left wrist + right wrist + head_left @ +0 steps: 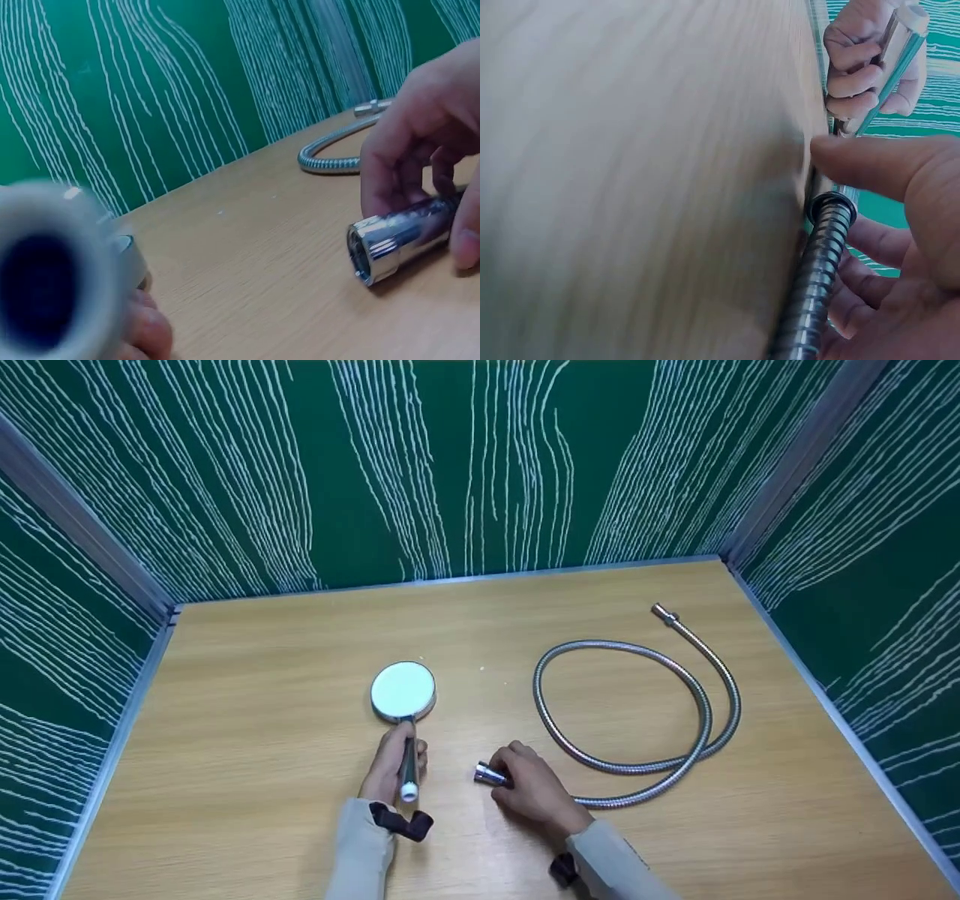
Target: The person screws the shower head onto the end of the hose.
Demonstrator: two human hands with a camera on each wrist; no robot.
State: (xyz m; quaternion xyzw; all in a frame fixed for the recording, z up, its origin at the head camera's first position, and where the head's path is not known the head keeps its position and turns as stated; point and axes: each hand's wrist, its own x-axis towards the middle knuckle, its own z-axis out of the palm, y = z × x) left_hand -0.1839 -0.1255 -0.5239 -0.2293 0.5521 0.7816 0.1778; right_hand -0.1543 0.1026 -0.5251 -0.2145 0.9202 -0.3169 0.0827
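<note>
Showerhead (pixel 403 690) in left hand (pixel 387 761), hose (pixel 630 769) in right hand (pixel 532 786)

One round, pale-faced shower head (pixel 403 690) is appearing left of centre; one ribbed silver metal hose (pixel 634 769) is curling at right, ending in two shiny metal fittings (pixel 663 613) (pixel 492 775) (one upper right, one lower centre). Two bare hands (pixel 391 757) (pixel 534 786), two pale long sleeves (pixel 360 847) (pixel 615 862) and two black wrist-worn pieces (pixel 397 820) (pixel 562 870) are occupying the lower middle.

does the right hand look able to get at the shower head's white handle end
Probably yes: the left hand leaves the white handle end uncovered, and nothing lies between, though the right hand holds the chrome hose fitting.
</note>
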